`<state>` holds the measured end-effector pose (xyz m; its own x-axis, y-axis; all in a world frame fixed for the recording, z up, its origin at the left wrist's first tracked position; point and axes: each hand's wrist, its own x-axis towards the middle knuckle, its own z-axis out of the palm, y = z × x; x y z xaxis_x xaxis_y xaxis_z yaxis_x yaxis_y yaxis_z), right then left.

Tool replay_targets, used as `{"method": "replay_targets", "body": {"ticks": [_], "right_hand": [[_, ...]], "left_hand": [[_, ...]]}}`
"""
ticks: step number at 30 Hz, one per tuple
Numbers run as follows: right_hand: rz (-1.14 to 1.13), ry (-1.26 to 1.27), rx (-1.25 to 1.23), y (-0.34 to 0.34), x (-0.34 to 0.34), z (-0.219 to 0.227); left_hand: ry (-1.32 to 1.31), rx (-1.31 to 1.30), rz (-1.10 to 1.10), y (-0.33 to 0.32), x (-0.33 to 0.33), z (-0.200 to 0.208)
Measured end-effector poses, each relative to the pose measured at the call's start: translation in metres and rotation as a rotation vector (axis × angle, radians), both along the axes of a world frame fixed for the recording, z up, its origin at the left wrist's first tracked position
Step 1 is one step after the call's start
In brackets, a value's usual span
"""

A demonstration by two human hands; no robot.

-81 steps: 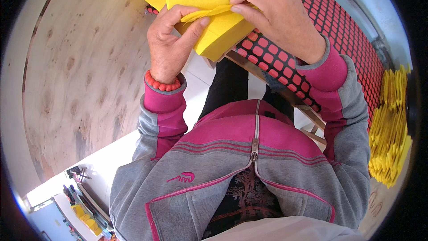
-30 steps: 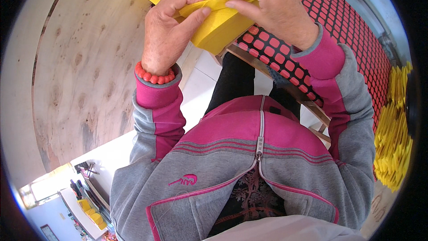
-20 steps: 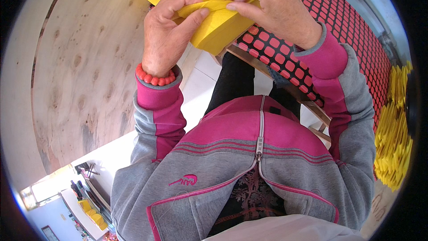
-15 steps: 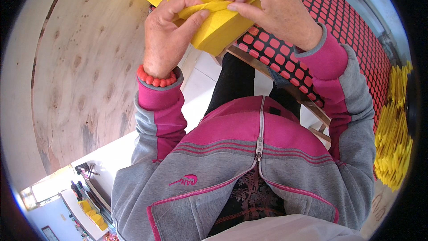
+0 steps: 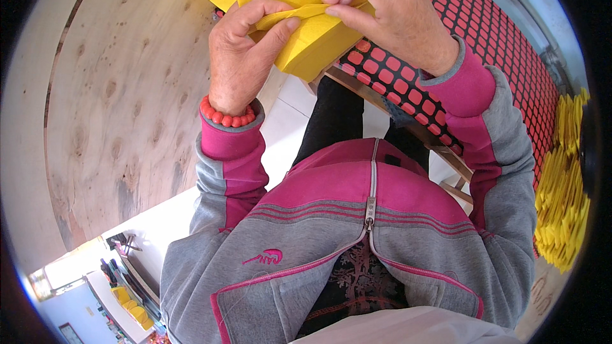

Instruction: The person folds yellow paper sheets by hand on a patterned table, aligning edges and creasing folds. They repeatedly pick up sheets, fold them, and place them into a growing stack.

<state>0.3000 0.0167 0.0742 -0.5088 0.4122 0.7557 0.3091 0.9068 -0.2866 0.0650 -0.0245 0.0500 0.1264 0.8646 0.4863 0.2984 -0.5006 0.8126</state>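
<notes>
At the top of the head view lies a yellow fabric piece [image 5: 315,44] with a matte, felt-like look, partly cut off by the picture's edge. A raised fold runs across it between my hands. My left hand [image 5: 245,51], with a red bead bracelet at the wrist, pinches the fold's left end between thumb and fingers. Thumb and index finger of my right hand [image 5: 395,16] close on the fold further right, while its other fingers curl over the fabric. What lies under the fabric is hidden.
A wooden board [image 5: 121,95] spans the left side. On the right is a surface covered in red-and-black patterned cloth [image 5: 491,38], with a pile of yellow pieces [image 5: 561,210] by its far right edge. A wooden frame [image 5: 456,162] stands under the cloth. More yellow items [image 5: 134,308] sit at lower left.
Both hands keep their pinch on the fold of the yellow fabric. My left hand and wrist have shifted very slightly right and down; the rest looks the same.
</notes>
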Motion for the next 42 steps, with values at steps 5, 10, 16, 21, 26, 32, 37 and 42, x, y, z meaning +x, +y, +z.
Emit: {"method": "replay_targets", "body": {"ticks": [5,10,16,21,26,32,37,42], "right_hand": [[0.019,0.072,-0.011,-0.001,0.003,0.012],[-0.106,-0.016,0.377,-0.027,0.015,0.036],[-0.013,-0.070,-0.195,-0.092,0.022,0.007],[0.030,-0.280,-0.493,-0.142,0.037,-0.056],[-0.371,-0.523,-0.576,-0.147,0.065,-0.157],[-0.808,-0.541,-0.191,-0.142,0.096,-0.239],[-0.790,-0.253,-0.354,-0.126,0.107,-0.263],[-0.798,-0.555,-0.171,-0.131,0.097,-0.237]], "left_hand": [[-0.013,0.018,0.021,-0.001,0.002,-0.003],[0.085,0.124,0.047,-0.001,0.000,-0.003],[0.133,0.252,0.102,-0.004,-0.001,-0.007],[0.031,0.317,0.118,-0.002,-0.005,-0.019],[-0.011,0.369,0.164,0.001,-0.010,-0.027],[-0.160,0.231,0.252,0.001,-0.004,-0.030],[-0.196,0.245,0.272,0.003,-0.002,-0.031],[-0.108,0.351,0.141,0.004,-0.007,-0.033]]}}
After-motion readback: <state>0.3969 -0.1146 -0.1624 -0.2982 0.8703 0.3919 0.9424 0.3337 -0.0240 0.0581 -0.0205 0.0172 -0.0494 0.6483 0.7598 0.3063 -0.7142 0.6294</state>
